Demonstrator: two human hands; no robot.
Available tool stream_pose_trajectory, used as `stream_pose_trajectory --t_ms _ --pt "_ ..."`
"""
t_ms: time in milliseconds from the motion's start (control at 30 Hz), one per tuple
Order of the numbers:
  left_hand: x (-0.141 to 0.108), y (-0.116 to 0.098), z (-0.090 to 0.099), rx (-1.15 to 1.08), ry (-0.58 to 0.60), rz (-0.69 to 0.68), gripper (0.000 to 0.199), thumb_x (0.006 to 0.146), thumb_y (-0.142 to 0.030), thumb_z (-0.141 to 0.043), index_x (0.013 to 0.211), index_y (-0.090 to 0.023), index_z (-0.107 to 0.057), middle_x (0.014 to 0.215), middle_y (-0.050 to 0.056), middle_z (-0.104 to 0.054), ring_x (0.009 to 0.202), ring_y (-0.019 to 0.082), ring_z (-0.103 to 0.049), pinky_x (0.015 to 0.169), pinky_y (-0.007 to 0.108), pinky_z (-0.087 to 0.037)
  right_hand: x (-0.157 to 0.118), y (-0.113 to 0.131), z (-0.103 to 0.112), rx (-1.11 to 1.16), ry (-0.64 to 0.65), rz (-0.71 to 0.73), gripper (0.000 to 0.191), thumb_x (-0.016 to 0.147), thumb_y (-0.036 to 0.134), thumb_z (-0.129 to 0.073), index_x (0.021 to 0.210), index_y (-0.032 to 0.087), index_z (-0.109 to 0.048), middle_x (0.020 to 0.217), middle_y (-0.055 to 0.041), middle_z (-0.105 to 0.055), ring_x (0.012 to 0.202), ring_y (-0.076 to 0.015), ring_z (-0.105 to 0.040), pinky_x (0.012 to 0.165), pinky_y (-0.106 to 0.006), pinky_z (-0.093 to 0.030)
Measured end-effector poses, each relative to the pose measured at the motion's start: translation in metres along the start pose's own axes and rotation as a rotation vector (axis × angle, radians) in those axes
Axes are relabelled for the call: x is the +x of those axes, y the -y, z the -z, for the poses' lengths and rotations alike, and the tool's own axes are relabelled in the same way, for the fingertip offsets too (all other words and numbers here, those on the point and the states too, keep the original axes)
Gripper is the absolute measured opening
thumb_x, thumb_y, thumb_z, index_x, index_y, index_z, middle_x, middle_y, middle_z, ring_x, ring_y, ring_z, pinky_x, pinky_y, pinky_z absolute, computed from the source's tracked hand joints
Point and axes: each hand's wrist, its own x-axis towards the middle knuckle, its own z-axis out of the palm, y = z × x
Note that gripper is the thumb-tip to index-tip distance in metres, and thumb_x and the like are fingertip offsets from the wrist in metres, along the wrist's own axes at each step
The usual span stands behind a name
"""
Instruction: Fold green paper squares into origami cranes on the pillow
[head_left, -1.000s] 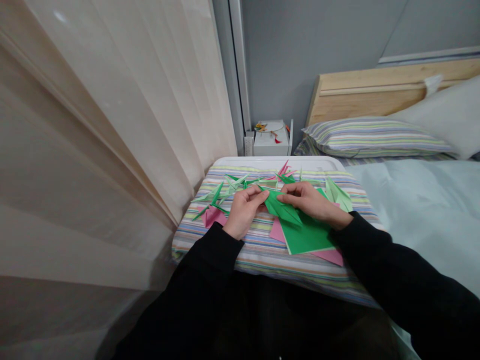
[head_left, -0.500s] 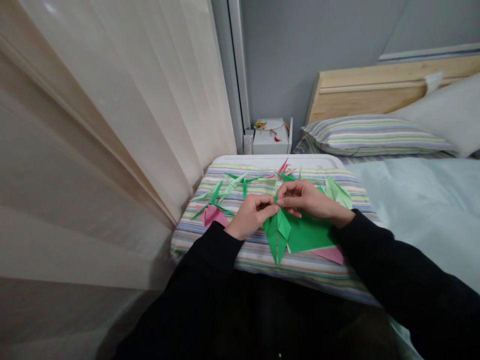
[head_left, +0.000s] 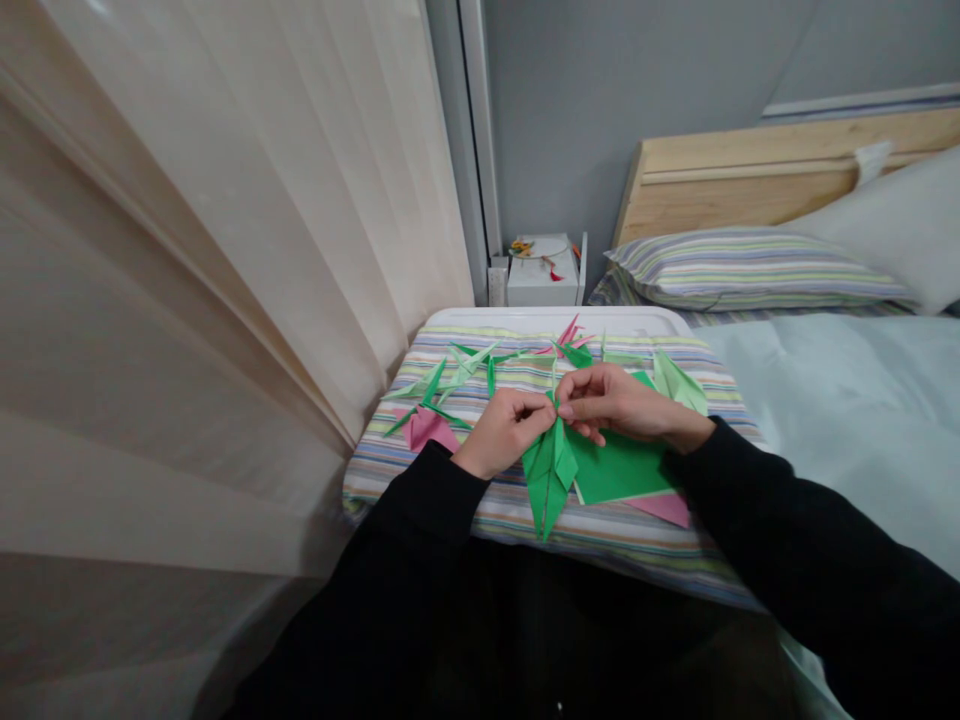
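From my remote seat I had the green origami piece (head_left: 553, 470) in plain view near the middle of the striped cloth (head_left: 487, 515), its two long points hanging toward the near edge, just left of a green square sheet (head_left: 622, 475). The left hand (head_left: 508, 430) had thumb and forefinger pinched on its upper, far end; the right hand (head_left: 619, 403) had thumb and forefinger together on that same end, tips nearly meeting the left ones. Exactly which fold lay between them was hidden from me.

I judged the piece very light, crisp along its layered creases but floppy at the split points, and easy to tear or crumple. The layered end looked the sound place to hold, with a fingertip pinch and little force; a grip on the loose points would probably have bent them.

A pink sheet (head_left: 661, 508) showed under the green one's near corner. Beyond the left hand lay a pale green paper crane (head_left: 469, 372), with a folded pink paper (head_left: 429, 428) nearer the left sleeve.
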Motion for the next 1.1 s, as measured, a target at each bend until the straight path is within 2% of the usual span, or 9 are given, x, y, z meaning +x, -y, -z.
stream_pose_trajectory --t_ms 400,567,700,900,1100 --pt "-0.002 0.000 -0.001 -0.008 0.030 0.033 0.045 0.086 -0.042 -0.058 0.052 -0.020 -0.038 0.053 -0.004 -0.029 0.053 0.011 -0.027 0.054 0.030 -0.019 0.000 -0.001 0.000 -0.022 -0.027 -0.021 0.031 0.069 0.034 -0.090 0.079 0.015 -0.067 0.057 0.0034 -0.065 0.045 -0.0087 -0.058 0.040 -0.018 -0.047" --pt "-0.004 -0.002 -0.002 -0.086 0.048 0.060 0.043 0.082 -0.048 -0.068 0.057 -0.019 -0.050 0.055 -0.004 -0.036 0.054 0.010 -0.030 0.053 0.029 -0.020 0.000 0.000 -0.001 -0.047 -0.042 -0.009 0.029 0.072 0.035 -0.086 0.079 0.016 -0.066 0.054 0.0035 -0.064 0.043 -0.0087 -0.057 0.040 -0.018 -0.047" --pt "-0.003 0.002 -0.005 -0.060 0.025 0.084 0.038 0.079 -0.047 -0.074 0.062 -0.016 -0.060 0.058 -0.002 -0.045 0.054 0.010 -0.033 0.053 0.027 -0.023 0.000 0.000 -0.001 -0.047 -0.046 -0.007 0.030 0.070 0.034 -0.087 0.078 0.016 -0.065 0.053 0.0039 -0.064 0.044 -0.0091 -0.058 0.042 -0.018 -0.047" --pt "-0.001 0.006 -0.005 -0.035 0.023 0.051 0.036 0.082 -0.044 -0.073 0.063 -0.016 -0.061 0.059 -0.002 -0.046 0.056 0.010 -0.036 0.054 0.026 -0.026 0.000 0.000 -0.001 -0.073 -0.058 -0.004 0.030 0.073 0.036 -0.086 0.079 0.017 -0.063 0.053 0.0037 -0.064 0.043 -0.0094 -0.058 0.042 -0.019 -0.048" --pt "0.003 0.009 -0.005 0.005 -0.020 0.015 0.035 0.083 -0.043 -0.072 0.064 -0.016 -0.062 0.060 -0.002 -0.047 0.058 0.011 -0.038 0.056 0.026 -0.029 0.000 0.001 0.000 -0.127 -0.145 0.053 0.036 0.071 0.039 -0.089 0.085 0.017 -0.064 0.058 0.0046 -0.064 0.044 -0.0096 -0.059 0.043 -0.019 -0.049"
